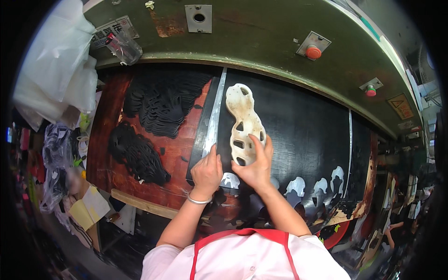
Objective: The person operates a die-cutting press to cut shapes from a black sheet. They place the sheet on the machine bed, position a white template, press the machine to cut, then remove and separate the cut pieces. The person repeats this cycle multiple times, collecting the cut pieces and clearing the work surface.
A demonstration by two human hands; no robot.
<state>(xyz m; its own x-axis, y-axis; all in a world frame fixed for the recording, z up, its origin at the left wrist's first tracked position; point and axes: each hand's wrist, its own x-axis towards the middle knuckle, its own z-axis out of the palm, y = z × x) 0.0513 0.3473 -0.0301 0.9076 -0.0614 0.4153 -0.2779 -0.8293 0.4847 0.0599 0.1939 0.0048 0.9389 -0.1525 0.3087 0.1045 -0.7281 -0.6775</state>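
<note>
My right hand grips the lower end of a cream, sole-shaped cutting die, thumb on its left side and fingers on its right. The die has several openings and lies lengthwise on a black sheet. My left hand, with a bangle at the wrist, is closed beside the sheet's left part. Its fingertips are at the lower end of a shiny metal strip; whatever they may pinch is hidden. Sole-shaped cutouts run along the sheet's near edge.
Stacks of black cut sole pieces and a looser pile cover the reddish board at left. Across the far side runs a green machine beam with a red button and a green-based button. Plastic bags hang at left.
</note>
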